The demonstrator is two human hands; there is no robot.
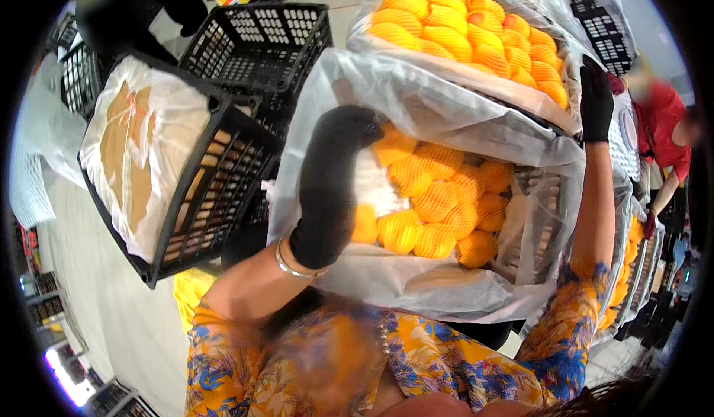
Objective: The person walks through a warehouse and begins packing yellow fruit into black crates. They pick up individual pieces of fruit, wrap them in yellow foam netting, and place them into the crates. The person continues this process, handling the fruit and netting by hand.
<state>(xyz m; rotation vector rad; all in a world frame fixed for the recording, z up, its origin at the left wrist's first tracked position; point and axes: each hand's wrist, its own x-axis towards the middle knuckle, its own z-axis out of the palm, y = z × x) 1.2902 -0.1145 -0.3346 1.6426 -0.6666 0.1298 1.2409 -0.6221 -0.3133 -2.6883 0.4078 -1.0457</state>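
Note:
Before me stands a crate lined with white translucent sheeting, partly filled with orange fruit in yellow foam nets. My left hand, in a black glove, reaches into its left part, fingers at a netted fruit near the back; whether they grip it cannot be told. My right hand, also black-gloved, is beyond the crate's right rim, beside the right end of a second lined crate full of netted fruit. What its fingers touch is unclear.
An empty black plastic crate stands at the back left. Nearer is a black crate topped with white sheeting and cardboard. A co-worker in red stands at the right; a dark-clothed person is at the upper left.

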